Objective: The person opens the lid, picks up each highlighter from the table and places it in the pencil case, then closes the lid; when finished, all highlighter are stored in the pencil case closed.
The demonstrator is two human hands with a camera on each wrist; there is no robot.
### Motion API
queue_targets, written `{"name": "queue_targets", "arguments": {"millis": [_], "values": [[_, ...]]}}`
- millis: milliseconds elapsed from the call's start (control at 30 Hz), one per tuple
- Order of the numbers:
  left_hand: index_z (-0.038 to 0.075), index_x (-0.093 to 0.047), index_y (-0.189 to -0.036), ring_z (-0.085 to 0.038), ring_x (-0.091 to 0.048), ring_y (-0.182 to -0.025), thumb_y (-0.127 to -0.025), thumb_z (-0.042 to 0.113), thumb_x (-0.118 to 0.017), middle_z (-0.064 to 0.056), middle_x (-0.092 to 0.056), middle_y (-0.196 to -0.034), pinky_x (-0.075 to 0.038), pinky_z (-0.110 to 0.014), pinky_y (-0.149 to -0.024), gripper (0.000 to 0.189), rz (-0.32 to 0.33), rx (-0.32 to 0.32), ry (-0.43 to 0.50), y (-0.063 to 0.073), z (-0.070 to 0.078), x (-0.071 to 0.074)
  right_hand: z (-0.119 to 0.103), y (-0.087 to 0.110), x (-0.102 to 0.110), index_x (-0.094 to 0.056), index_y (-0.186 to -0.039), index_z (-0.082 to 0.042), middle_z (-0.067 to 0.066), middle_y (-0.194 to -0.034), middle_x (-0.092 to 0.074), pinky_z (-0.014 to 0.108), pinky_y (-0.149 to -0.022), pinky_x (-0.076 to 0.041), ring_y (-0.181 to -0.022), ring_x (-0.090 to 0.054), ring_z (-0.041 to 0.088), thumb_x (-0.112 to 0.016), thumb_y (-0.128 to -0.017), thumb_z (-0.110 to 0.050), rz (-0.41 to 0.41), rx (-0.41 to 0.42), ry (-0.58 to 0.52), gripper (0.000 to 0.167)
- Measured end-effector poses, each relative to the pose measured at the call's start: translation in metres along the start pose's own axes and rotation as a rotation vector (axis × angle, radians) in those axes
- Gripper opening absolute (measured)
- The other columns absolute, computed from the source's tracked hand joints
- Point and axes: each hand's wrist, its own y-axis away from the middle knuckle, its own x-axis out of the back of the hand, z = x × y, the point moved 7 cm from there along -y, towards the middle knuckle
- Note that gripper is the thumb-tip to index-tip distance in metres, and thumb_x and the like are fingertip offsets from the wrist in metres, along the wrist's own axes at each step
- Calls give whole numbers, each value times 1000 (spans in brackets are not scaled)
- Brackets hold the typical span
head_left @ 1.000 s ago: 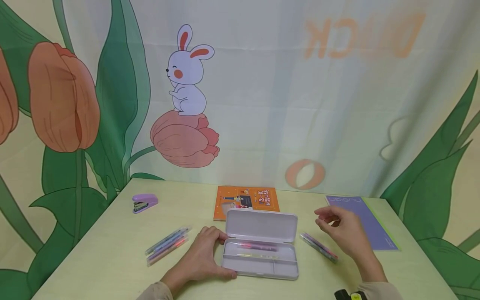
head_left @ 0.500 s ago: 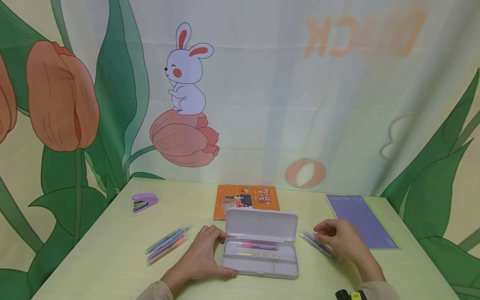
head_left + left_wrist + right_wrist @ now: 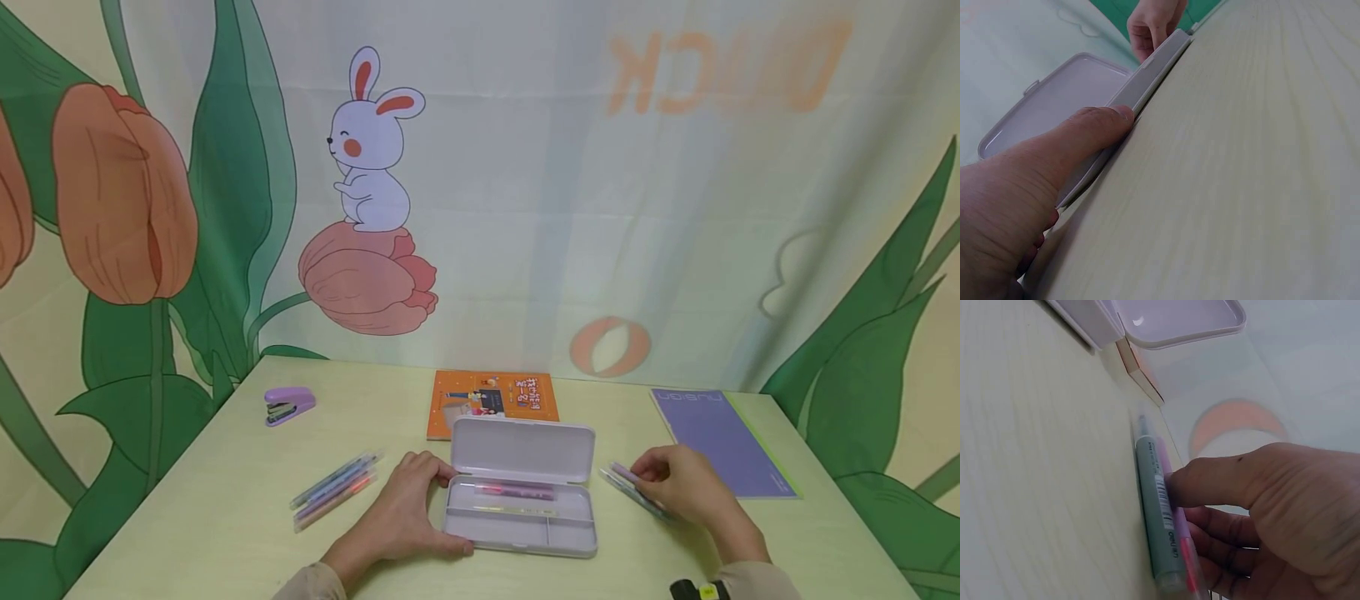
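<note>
An open pale pencil case (image 3: 502,531) lies on the table with its lid (image 3: 522,450) tilted up behind. Inside are a pink and purple pen (image 3: 517,492) and a yellowish pen (image 3: 513,511). My left hand (image 3: 408,510) grips the case's left end, thumb (image 3: 1100,125) along the front side. At the right, my right hand (image 3: 688,485) pinches a lavender-and-pink highlighter pen (image 3: 1180,524) between thumb and fingers. Right beside it lies a grey-green highlighter pen (image 3: 1159,512). The far ends of both pens are partly hidden by the hand in the head view.
Several colored pens (image 3: 335,492) lie left of the left hand. A purple stapler (image 3: 291,403) stands at the back left. Behind the case lies an orange book (image 3: 491,392), partly covered by the lid. A purple notebook (image 3: 731,446) is at the right, beyond the right hand.
My right hand has come down from above onto the pair of pens and now pinches the lavender-and-pink one, which has shifted slightly apart from the green one. The left hand stays on the case.
</note>
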Motion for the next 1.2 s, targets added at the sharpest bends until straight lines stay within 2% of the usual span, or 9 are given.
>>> {"name": "queue_targets", "arguments": {"millis": [300,567,733,967,1200], "values": [[20,-67,-129,-11,-49,-114,-61,80,-97,14,-62,-117,-49,-45,-106,95,-5,1,2,-1,1,1,-4,1,6,-82,-106,-10,-3,-93,-75,31,-79,-55,-87,-67,14,-85,-96,-7,27,8,-2,10],[20,-66,-130,-11,-49,-115,-61,81,-96,14,-62,-117,-50,-46,-107,97,-7,9,2,-1,-2,0,-23,2,23,-83,-110,-10,-2,-96,-79,31,-75,-55,-89,-70,16,-84,-97,-7,118,82,-12,13],[21,-66,-130,-11,-49,-115,-61,82,-96,14,-62,-117,-49,-45,-107,96,-8,11,6,-1,-1,0,-37,4,33,-82,-114,-12,-2,-99,-79,29,-78,-59,-93,-72,16,-84,-99,-9,181,112,-44,16],[20,-67,-130,-11,-49,-115,-62,81,-96,14,-63,-118,-49,-45,-107,96,-16,13,13,-2,0,0,-73,12,43,-83,-117,-19,-7,-98,-78,28,-79,-59,-91,-73,13,-86,-98,-10,257,220,-75,21],[20,-67,-129,-12,-49,-115,-62,81,-96,14,-62,-118,-50,-46,-106,96,-15,21,17,-1,0,0,-119,11,31,-85,-112,-21,-10,-99,-76,29,-76,-60,-89,-72,9,-88,-95,-5,251,330,-109,24]]}}
